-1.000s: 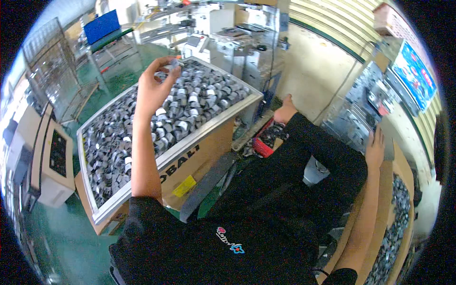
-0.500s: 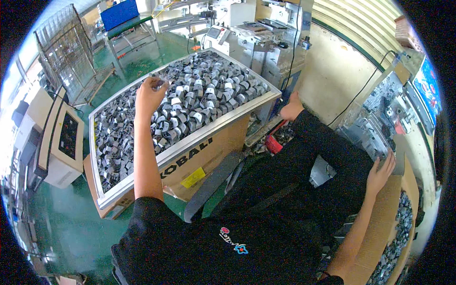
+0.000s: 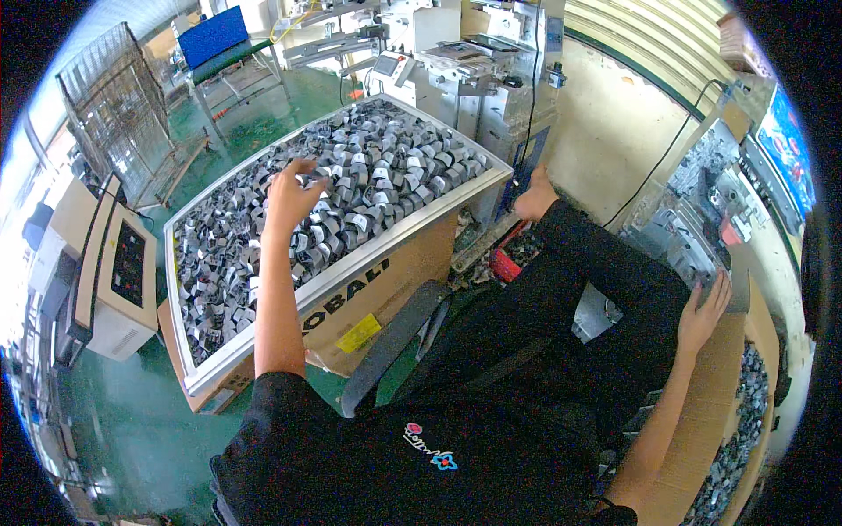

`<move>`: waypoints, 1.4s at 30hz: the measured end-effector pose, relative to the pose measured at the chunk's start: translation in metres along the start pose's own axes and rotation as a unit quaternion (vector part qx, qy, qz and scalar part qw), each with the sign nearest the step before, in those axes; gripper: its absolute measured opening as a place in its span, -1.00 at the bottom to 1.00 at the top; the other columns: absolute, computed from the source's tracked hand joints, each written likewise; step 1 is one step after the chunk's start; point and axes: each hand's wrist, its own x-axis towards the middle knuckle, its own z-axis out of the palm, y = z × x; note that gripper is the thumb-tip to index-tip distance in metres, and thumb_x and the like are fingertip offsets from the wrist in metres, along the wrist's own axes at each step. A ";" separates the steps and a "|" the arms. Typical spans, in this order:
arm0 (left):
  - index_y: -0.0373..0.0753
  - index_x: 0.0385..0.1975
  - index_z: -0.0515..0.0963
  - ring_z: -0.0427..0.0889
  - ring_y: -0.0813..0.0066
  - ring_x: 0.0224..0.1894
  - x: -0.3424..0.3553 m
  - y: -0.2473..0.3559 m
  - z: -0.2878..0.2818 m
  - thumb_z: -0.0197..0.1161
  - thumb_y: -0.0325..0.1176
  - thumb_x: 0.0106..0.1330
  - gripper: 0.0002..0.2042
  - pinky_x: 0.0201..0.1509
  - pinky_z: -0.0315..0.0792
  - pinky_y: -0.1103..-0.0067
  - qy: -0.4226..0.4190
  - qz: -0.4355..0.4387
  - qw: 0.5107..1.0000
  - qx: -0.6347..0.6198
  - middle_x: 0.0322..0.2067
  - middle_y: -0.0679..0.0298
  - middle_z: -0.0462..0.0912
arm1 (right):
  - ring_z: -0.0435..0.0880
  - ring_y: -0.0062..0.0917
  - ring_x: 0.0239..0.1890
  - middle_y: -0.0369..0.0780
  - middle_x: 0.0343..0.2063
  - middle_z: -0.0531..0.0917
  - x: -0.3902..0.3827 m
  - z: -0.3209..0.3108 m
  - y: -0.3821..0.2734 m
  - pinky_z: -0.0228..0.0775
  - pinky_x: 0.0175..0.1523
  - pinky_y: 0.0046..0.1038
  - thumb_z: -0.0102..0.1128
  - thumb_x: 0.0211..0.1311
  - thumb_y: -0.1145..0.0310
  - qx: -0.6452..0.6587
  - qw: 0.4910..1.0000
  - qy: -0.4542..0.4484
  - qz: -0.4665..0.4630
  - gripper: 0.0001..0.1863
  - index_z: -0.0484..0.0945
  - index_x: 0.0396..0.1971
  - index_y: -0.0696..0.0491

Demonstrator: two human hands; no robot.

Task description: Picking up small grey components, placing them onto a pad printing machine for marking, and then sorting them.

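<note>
My left hand point(image 3: 294, 195) is over a large tray point(image 3: 421, 219) with a pale metal rim, heaped with small curved grey parts point(image 3: 381, 180). Its thumb and fingers curl around what looks like one small dark grey part at the fingertips; the fingers partly hide it. Over on the right, my right hand point(image 3: 704, 314) has its fingers stretched out. It rests by the near end of a metal machine fixture point(image 3: 688, 250), at the top of an open cardboard box point(image 3: 693, 430). No object shows in that hand.
Under the tray stands a cardboard carton point(image 3: 412, 254). Small grey pieces point(image 3: 737, 438) fill part of the right-hand box. A red bin point(image 3: 504, 263) sits beyond my legs, near a bare foot point(image 3: 535, 195). A beige cabinet point(image 3: 127, 280) is at left, machines point(image 3: 491, 79) at the back.
My left hand has shifted slightly right and nearer, still over the heap, and its fingers have spread a little. My right hand stays in nearly the same place. The whole view has shifted slightly.
</note>
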 end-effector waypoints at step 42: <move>-0.28 -0.13 0.65 0.60 0.19 0.06 -0.041 0.354 0.064 0.24 -0.56 0.25 -0.79 0.22 0.38 0.42 -0.094 0.418 0.836 -0.344 -0.07 0.12 0.69 | 0.71 -0.21 -0.26 -0.03 -0.31 0.74 -0.063 -0.167 0.302 0.53 -0.07 -0.24 0.58 -0.26 0.31 -0.087 0.859 -0.450 0.230 -0.51 0.68 -0.22 0.12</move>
